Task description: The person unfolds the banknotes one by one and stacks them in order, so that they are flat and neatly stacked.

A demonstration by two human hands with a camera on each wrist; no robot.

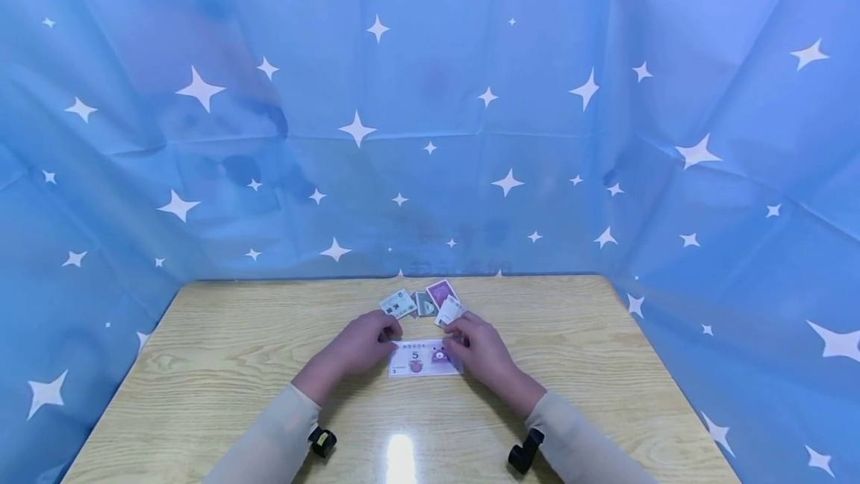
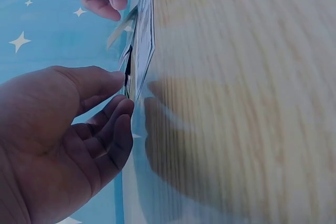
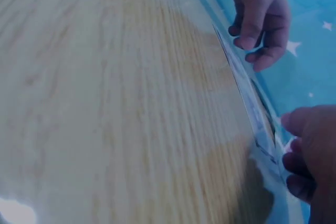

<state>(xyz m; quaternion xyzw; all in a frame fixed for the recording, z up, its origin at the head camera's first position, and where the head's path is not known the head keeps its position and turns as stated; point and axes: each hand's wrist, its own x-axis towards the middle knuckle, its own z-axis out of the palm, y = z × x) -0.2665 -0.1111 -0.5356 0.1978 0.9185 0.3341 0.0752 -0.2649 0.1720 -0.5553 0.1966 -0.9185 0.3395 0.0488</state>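
A pale purple play banknote (image 1: 410, 359) marked 5 lies flat on the wooden table in the head view. My left hand (image 1: 363, 340) hovers at its upper left edge, fingers loosely bent. In the left wrist view a gap shows between the left hand's (image 2: 79, 135) thumb and fingers. Over the note's right end is my right hand (image 1: 482, 349), thumb and fingers apart. The right wrist view shows the right hand (image 3: 315, 153) beside the note's edge (image 3: 247, 95), pinching nothing visible. Whether either hand touches the note is hard to tell.
Behind the note lie a greenish note marked 2 (image 1: 398, 303), a grey-green note (image 1: 425, 304), a purple card-like note (image 1: 440, 291) and a whitish note (image 1: 449, 311), partly overlapping. A blue star-patterned cloth (image 1: 430, 95) hangs behind the wooden table (image 1: 235, 364).
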